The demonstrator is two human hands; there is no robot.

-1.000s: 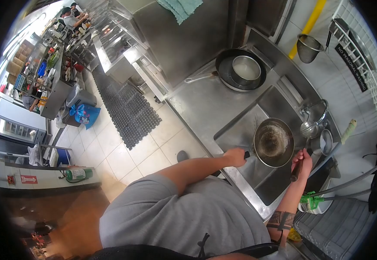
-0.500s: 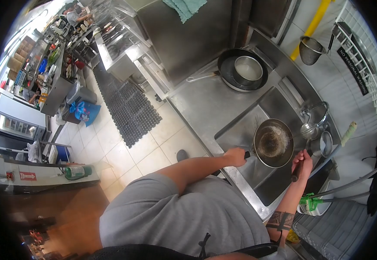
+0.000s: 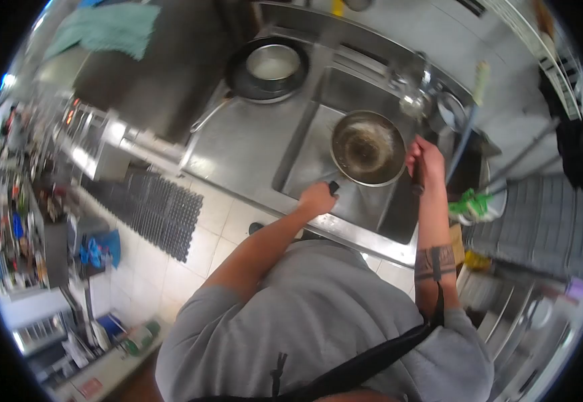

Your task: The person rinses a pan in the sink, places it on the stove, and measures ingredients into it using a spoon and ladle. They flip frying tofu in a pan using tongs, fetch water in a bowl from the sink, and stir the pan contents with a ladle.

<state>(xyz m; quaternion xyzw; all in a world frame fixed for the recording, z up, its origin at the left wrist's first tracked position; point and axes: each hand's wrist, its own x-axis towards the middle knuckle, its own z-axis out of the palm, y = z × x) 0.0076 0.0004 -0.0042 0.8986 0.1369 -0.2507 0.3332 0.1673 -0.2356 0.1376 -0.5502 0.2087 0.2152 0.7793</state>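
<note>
My left hand (image 3: 318, 199) is closed round the black handle of a frying pan (image 3: 368, 149), at the front edge of the sink (image 3: 308, 144). The pan lies tilted over the basin, its inside marked with brown and whitish residue. To the right of the pan, my right hand (image 3: 427, 161) grips the dark handle of a utensil (image 3: 418, 185). The utensil's far end points toward the faucet area and is too blurred to make out.
A dark pan (image 3: 234, 77) holding a smaller pot (image 3: 273, 62) stands on the drainboard (image 3: 228, 151). A metal pot (image 3: 450, 110) is behind my right hand. Grey stacked items (image 3: 539, 221) and a green-topped container (image 3: 472, 206) stand at the right.
The camera view has turned and shifted, so the sink and pan appear further left and higher. Both hands keep their holds.
</note>
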